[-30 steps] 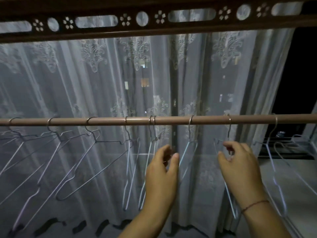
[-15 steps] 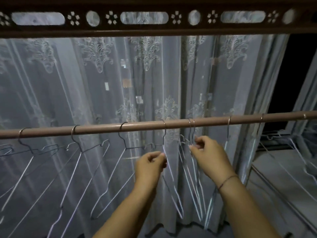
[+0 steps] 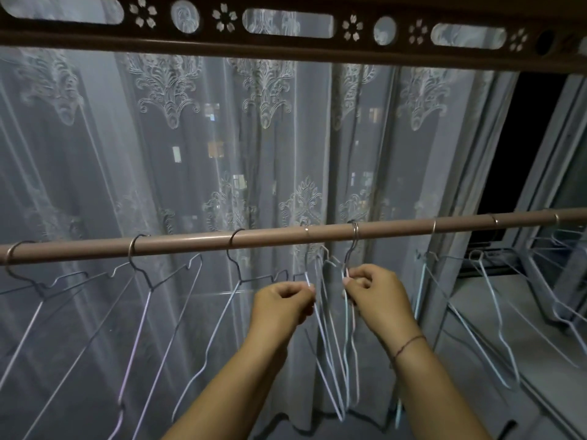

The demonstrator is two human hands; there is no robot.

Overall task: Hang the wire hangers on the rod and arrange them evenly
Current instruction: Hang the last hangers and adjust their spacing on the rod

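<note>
A brown rod (image 3: 190, 246) runs across the view, rising a little toward the right; wire hangers (image 3: 149, 287) hang from it by their hooks along all of its visible length. Three on the left sit well apart from one another, their shoulders swung at an angle to the rod; three more hang spaced out on the right, toward the window frame (image 3: 552, 173). Between these two groups, near the middle of the rod, hang the ones under the hands.

The left hand (image 3: 282, 301) is curled, its thumb and forefinger pinching the wire of a pale hanger (image 3: 306, 268) just below the neck; that hanger's hook sits on the rod directly above. The right hand (image 3: 378, 300) is curled in the same way and pinches the neck of the neighbouring hanger (image 3: 351, 252), whose hook loops over the rod just to the right of the first; the hook there looks doubled, and whether one or two hangers share that spot cannot be told. The hands are near each other but apart; the lower loops of the pinched hangers dangle close together between the forearms, overlapping.

A thin thread bracelet (image 3: 409, 342) circles the right wrist; a sheer embroidered curtain (image 3: 190, 138) hangs behind the rod; a dark carved rail (image 3: 286, 42) with flower-shaped cut-outs crosses the top.
</note>
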